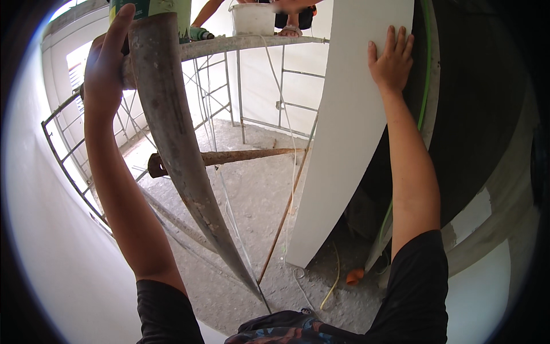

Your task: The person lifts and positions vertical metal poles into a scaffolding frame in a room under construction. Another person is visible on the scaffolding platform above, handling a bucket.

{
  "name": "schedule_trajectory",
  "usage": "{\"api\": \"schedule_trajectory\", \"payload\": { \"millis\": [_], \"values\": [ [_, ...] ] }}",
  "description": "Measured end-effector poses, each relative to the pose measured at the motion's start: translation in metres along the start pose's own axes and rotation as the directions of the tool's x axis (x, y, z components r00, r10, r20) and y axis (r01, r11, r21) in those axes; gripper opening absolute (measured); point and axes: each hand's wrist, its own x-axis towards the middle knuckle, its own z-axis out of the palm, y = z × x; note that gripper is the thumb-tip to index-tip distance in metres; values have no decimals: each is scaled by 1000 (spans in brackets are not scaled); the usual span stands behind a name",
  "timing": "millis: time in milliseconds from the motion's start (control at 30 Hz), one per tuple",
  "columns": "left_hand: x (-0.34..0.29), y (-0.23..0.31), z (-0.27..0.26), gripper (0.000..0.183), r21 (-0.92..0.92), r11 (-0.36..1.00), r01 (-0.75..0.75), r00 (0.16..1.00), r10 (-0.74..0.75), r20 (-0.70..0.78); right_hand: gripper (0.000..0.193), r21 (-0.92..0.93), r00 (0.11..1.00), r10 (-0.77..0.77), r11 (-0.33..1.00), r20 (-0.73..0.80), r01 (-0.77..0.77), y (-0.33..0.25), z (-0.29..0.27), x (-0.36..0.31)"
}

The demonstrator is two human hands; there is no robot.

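A long grey board (pixel 172 114) rises before the person; the left hand (pixel 106 74) is at its upper left edge, its grip too hidden to tell. Right of the board, the right hand (pixel 392 63) lies open and flat on a white pillar (pixel 349 114). A rough concrete floor (pixel 258 192) spreads below the board, and a rusty pipe (pixel 240 156) passes behind it. By the board's top are a green tub (pixel 153 7) and, further right, a white bucket (pixel 252 21), contents of both unseen.
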Motion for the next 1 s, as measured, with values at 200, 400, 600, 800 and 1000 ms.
{"api": "schedule_trajectory", "payload": {
  "millis": [200, 400, 600, 800, 1000],
  "values": [
    [7, 23, -6, 57, -83, 996, -6, 999, 9, 36, 66, -1, 1000, 11, 1000, 16, -11, 0, 2, 0],
    [12, 39, -6, 58, -88, 996, 27, 999, -23, 44, 67, -2, 1000, 6, 1000, 7, -6, 1, 3, 0],
    [8, 15, 3, 60, -366, 920, 137, 986, -94, 134, 67, -6, 1000, 12, 1000, 16, -12, -1, 0, 0],
    [11, 35, -2, 63, -233, 962, 144, 988, -125, 94, 68, 13, 999, 24, 1000, 22, -25, -1, 1, 0],
    [13, 37, 2, 59, 64, 990, -124, 990, 128, -59, 68, 2, 1000, 13, 1000, 25, -13, -1, 1, -1]
  ]
}}
